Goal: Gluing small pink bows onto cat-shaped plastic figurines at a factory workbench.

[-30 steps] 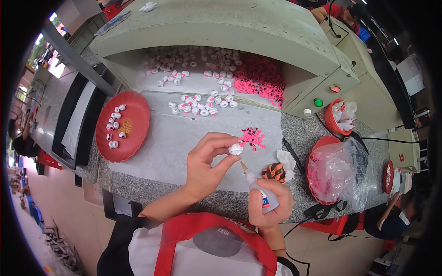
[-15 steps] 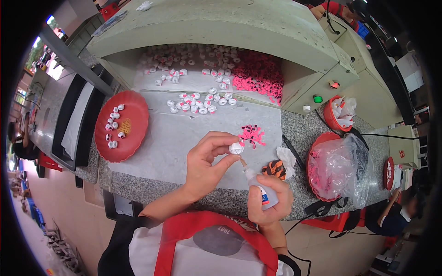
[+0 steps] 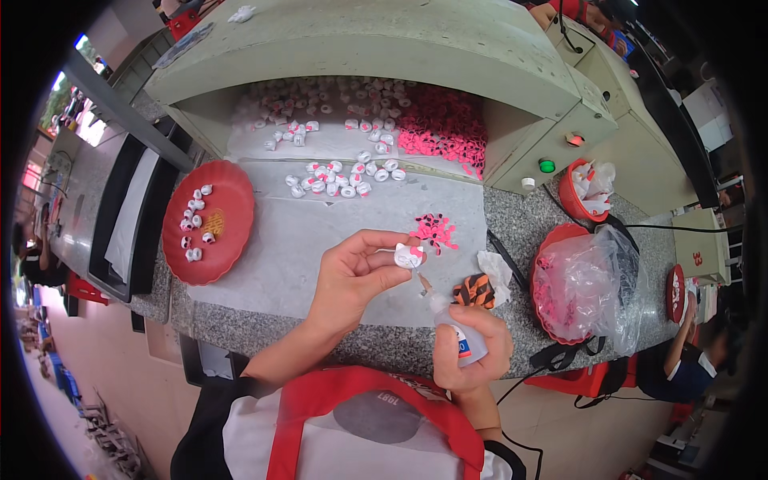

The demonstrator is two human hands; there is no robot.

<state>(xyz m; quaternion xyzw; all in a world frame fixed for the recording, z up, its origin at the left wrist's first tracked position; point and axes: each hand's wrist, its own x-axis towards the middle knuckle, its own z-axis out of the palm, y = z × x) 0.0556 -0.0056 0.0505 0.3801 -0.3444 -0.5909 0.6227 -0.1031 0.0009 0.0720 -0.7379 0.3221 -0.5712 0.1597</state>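
Observation:
Between the thumb and fingers of my left hand (image 3: pixel 352 276) is a small white cat-head figure (image 3: pixel 408 255) with a pink bow on it. My right hand (image 3: pixel 476 348) is wrapped round a translucent squeeze bottle (image 3: pixel 462 332). The bottle's thin nozzle (image 3: pixel 426 282) points up at the figure's lower edge; whether it touches cannot be made out. Just beyond my left fingertips lies a small heap of pink and black pieces (image 3: pixel 434 231) on the pale paper sheet (image 3: pixel 280 232). An orange-and-black striped cloth bundle (image 3: pixel 474 290) sits beside the bottle.
White figures (image 3: pixel 348 178) cluster at the paper's far side, before an open metal box (image 3: pixel 368 56) holding more figures and a pink pile (image 3: pixel 442 132). A red dish (image 3: pixel 210 264) with several figures stands left. To the right are a bag-covered red dish (image 3: pixel 552 320) and a red bin (image 3: pixel 572 196).
My left hand has turned the white figure, so its face and bow now show. The bottle's nozzle stays close beneath it, and my right hand has hardly moved.

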